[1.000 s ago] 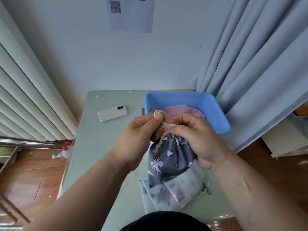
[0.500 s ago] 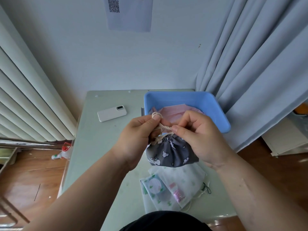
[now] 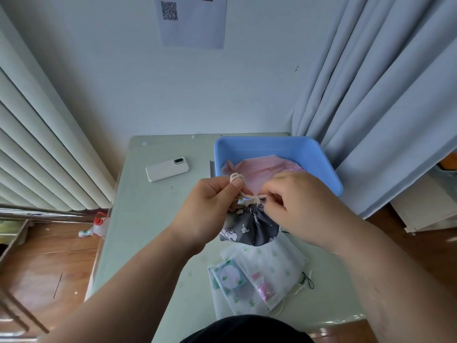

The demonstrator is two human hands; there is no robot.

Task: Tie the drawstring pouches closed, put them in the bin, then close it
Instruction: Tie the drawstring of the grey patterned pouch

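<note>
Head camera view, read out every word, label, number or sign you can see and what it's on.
No words or numbers are readable.
Paper sheet on the wall: a QR code, no legible text.
White phone: no brand visible.
Pink packet in the white pouch: print too blurred to read.
Grey pouch: cartoon pattern only.

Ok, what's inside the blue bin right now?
Pink fabric, likely a pouch, lies in the blue bin. The left hand and right hand, pinching the cord of the grey pouch, cover the bin's near part; what lies there is hidden.
</note>
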